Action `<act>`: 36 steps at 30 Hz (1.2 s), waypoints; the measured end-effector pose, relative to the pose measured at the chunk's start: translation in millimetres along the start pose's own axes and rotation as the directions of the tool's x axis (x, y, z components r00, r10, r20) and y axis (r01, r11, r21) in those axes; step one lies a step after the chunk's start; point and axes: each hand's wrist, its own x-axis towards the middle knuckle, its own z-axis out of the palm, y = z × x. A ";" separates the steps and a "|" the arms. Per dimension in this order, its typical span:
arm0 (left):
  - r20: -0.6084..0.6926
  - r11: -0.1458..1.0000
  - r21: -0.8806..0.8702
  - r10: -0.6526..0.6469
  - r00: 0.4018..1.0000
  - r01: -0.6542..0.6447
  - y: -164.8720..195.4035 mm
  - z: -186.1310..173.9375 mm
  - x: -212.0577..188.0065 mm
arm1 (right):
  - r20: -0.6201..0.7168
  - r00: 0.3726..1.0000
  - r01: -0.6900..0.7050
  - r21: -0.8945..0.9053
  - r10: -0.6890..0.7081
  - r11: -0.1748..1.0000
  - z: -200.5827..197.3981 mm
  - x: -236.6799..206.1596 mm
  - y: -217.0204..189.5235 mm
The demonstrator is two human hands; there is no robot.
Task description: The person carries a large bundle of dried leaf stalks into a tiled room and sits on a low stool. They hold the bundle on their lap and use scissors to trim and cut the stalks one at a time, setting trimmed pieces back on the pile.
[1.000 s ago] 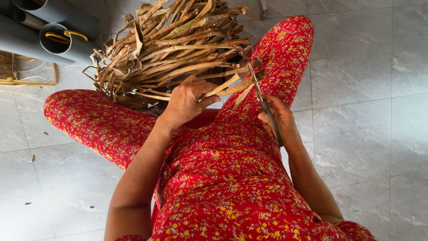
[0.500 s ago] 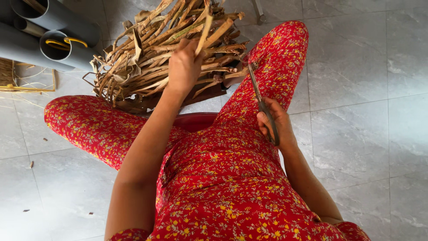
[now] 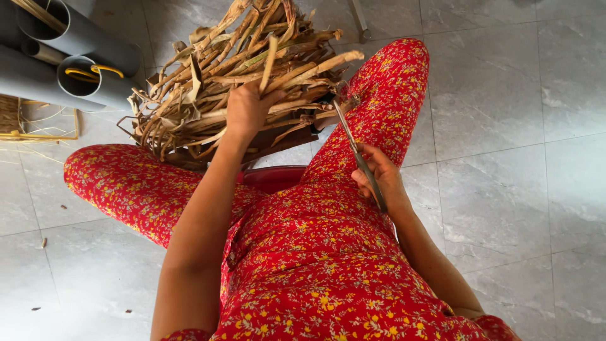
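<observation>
A big bundle of dried brown stalks (image 3: 208,95) lies on the floor between my knees. My left hand (image 3: 247,110) is stretched out over the bundle and is closed around one pale stalk (image 3: 269,63) that sticks up from the pile. My right hand (image 3: 380,180) rests on my right thigh and grips a long metal blade (image 3: 350,139), scissors or a knife, I cannot tell which. The blade's tip points at the near edge of the bundle. I sit on a low red stool (image 3: 274,177) in red flowered clothes.
Grey plastic pipes (image 3: 76,44) lie at the upper left, one with a yellow wire inside. A woven straw piece (image 3: 25,120) sits at the left edge. Grey floor tiles (image 3: 517,126) stretch to the right. A thin metal leg (image 3: 358,19) stands beyond the bundle.
My left hand left the stalk ends near the blade, reached forward over the bundle and closed on an upright stalk. The right hand with the blade stayed on the thigh.
</observation>
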 end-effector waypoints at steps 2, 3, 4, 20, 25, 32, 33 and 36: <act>0.059 0.985 -0.168 -0.033 0.998 0.042 10.2 -20.3 -10.6 | -0.015 0.998 0.052 -0.048 -0.053 0.997 1.0 2.7 -4.0; 0.090 0.966 -0.251 -0.043 0.995 0.064 14.3 -29.3 -15.5 | -0.027 0.996 0.079 -0.068 -0.081 0.995 2.0 4.1 -5.9; 0.095 0.960 -0.276 -0.029 0.995 0.055 17.0 -37.7 -21.0 | -0.041 0.993 0.104 -0.088 -0.107 0.991 3.2 5.0 -7.6; 0.273 0.936 -0.290 -0.120 0.955 0.201 36.5 -51.6 -65.5 | -0.003 0.973 0.229 -0.077 -0.229 0.970 14.0 18.0 -32.1; 0.274 0.936 -0.294 -0.113 0.955 0.196 36.1 -49.5 -68.0 | -0.065 0.981 0.188 0.092 -0.183 0.978 17.8 16.2 -18.2; 0.265 0.938 -0.303 -0.085 0.960 0.167 34.4 -47.3 -69.9 | -0.081 0.983 0.171 0.093 -0.163 0.981 18.3 14.0 -12.4; 0.265 0.937 -0.302 -0.093 0.960 0.174 34.1 -47.0 -70.0 | -0.084 0.985 0.157 0.101 -0.149 0.982 18.8 13.4 -12.5; 0.249 0.943 -0.289 -0.093 0.964 0.166 32.9 -45.8 -71.0 | -0.105 0.987 0.127 0.075 -0.119 0.989 20.9 11.7 -13.8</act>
